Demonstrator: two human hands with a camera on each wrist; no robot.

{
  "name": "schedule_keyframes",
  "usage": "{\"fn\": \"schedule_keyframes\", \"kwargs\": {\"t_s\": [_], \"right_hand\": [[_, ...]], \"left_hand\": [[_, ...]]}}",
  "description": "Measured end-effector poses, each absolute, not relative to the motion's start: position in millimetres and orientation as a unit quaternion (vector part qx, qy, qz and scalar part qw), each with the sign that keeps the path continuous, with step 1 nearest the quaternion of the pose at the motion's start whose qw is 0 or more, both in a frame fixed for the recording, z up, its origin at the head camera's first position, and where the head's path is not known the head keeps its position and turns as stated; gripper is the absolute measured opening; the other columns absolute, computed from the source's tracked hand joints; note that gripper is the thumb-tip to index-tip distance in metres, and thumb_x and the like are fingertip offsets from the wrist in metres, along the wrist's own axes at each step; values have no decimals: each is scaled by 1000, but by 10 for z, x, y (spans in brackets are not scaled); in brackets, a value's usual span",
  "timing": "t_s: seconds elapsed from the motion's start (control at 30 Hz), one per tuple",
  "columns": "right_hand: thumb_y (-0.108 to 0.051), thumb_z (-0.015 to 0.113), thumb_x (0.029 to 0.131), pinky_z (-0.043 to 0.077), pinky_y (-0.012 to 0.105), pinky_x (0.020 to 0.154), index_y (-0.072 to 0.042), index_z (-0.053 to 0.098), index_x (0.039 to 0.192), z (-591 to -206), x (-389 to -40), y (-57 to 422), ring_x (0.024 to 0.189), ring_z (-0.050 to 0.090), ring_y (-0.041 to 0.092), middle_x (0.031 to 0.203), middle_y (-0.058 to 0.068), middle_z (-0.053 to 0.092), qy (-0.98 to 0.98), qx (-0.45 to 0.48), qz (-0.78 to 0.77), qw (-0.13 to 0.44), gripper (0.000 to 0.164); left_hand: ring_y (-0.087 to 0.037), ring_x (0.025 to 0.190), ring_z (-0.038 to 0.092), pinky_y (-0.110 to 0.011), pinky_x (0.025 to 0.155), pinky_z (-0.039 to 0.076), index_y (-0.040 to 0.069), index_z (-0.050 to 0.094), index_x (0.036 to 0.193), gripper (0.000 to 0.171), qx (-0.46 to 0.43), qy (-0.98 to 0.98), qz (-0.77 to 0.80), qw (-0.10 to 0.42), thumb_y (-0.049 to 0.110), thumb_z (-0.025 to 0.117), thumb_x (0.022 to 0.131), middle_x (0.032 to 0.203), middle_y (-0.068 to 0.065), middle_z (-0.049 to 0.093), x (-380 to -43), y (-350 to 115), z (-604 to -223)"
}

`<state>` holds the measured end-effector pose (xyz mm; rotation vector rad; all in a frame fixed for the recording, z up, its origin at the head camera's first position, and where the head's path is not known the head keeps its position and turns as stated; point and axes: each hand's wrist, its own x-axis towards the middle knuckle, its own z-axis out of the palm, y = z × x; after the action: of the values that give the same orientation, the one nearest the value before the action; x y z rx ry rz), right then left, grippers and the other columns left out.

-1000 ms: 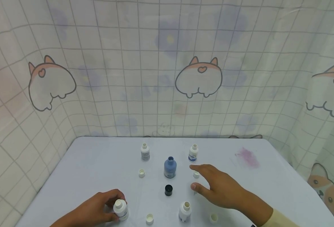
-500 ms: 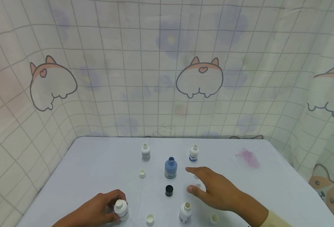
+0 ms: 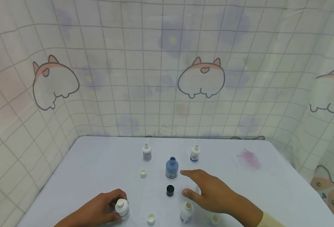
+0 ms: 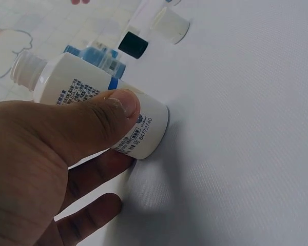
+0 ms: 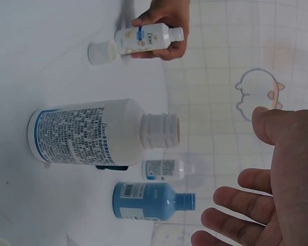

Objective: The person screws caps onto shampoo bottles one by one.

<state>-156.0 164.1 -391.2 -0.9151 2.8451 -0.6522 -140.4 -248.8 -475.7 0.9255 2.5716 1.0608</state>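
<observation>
L hand [image 3: 100, 208] grips a white bottle [image 3: 122, 209], thumb one side, fingers other; R hand [image 3: 212, 194] over bench [image 3: 104, 167], thumb & fingers spread wide, fingertips near blue bottle [image 3: 171, 169]. Held bottle at near L part of bench, approx. upright: long axis vert., bare neck up; can't tell if base touches. To its R, white cap [image 3: 151, 219], then 2nd white bottle [image 3: 186, 213], upright. Black cap [image 3: 170, 190] btwn that & blue bottle. Bench's far edge well beyond held bottle; L edge apart, w/ hand & forearm btwn. Patterned cloth [image 3: 138, 94] behind.
</observation>
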Motion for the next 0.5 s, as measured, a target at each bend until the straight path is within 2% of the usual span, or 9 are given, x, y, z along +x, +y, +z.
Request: {"fn": "schedule_keyframes", "kwargs": {"t_s": [0.17,0.5], "right_hand": [[-66,48,100,47,50,104,-24,50,151,-3921,-1541,1591,132,54,22,144,2,57,927,-304,-216,42,66],[-64,46,102,48,50,104,-21,51,150,-3911,-1514,1499,132,54,22,145,2,57,917,-331,-220,38,65]], "left_hand": [[-3,101,63,-29,87,52,32,56,120,44,303,875,362,108,27,83,86,108,19,66,-1399,-2479,-4756],[-4,99,63,-30,85,53,32,56,119,43,283,879,364,118,30,83,85,106,19,66,-1396,-2473,-4762]]}}
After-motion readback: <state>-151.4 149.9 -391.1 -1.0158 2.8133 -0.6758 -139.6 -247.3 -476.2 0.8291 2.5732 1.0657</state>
